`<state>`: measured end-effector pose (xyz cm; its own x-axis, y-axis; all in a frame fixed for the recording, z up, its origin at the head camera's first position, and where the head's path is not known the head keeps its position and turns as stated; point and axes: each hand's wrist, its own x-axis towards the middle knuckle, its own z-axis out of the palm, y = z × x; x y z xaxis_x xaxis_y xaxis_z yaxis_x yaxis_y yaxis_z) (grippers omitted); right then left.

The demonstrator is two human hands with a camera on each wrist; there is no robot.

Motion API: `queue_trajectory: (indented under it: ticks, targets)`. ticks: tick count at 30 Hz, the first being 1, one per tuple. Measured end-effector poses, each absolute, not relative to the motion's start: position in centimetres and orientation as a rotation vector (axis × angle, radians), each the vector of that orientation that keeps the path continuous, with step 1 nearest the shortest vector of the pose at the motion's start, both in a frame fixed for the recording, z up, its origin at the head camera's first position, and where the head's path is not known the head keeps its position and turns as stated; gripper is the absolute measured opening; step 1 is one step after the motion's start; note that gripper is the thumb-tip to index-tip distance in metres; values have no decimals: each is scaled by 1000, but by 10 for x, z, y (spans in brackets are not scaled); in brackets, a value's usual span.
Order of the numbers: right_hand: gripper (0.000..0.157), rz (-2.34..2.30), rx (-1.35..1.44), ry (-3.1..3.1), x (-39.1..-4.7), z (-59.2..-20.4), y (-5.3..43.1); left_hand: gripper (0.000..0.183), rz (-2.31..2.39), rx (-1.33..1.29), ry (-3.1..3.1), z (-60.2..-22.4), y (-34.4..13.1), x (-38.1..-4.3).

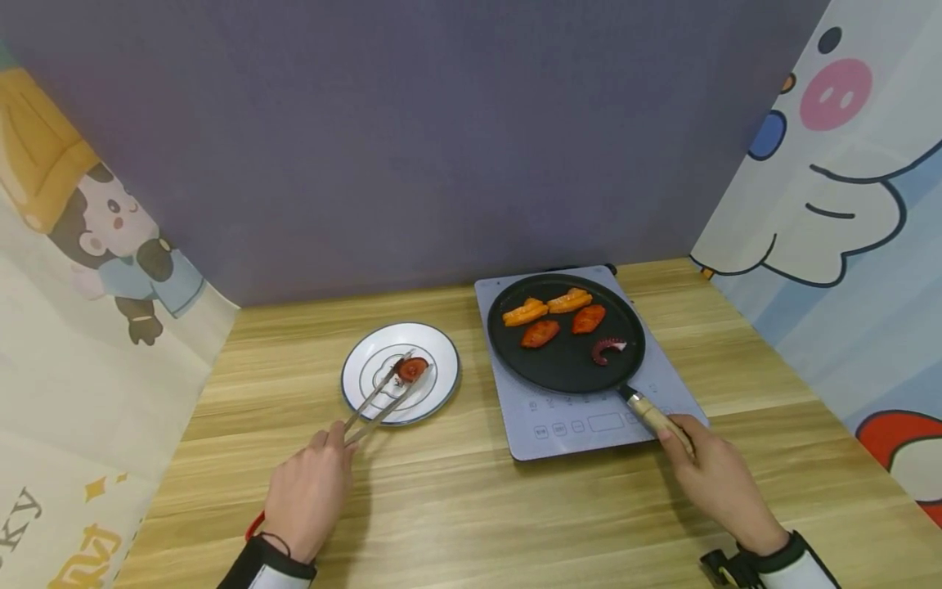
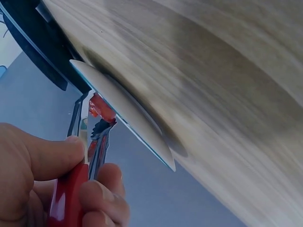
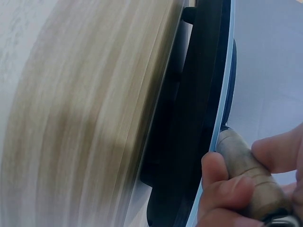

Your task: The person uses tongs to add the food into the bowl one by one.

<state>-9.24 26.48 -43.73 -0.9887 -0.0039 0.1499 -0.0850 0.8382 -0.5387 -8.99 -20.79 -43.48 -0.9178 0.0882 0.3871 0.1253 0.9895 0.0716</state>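
Observation:
My left hand [image 1: 309, 491] holds metal tongs [image 1: 386, 401], whose red handle [image 2: 68, 196] shows in the left wrist view. The tong tips are over the white plate [image 1: 353, 368], on either side of a reddish-brown piece of food [image 1: 412, 370]. The fingers of my right hand [image 1: 717, 474] wrap round the light wooden handle [image 3: 248, 165] of a flat black frying pan [image 1: 559, 376]. In the pan lie two orange ridged pieces [image 1: 526, 312], two red glazed pieces [image 1: 540, 334] and a curled purple-red octopus tentacle [image 1: 607, 351].
The pan sits on a flat grey induction cooker [image 1: 530, 438] with marked buttons along its front. Cooker and plate stand on a wood-grain table [image 1: 441, 523]. A grey panel [image 1: 383, 147] rises behind it, with cartoon-printed cloths [image 1: 66, 368] at both sides.

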Motion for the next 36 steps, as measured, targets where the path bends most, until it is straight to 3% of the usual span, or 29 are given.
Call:
queue_trajectory:
  ticks: [36]
  targets:
    - [39, 874, 61, -2885, -92, -436, 265, 26, -270, -290, -2643, -424, -179, -98]
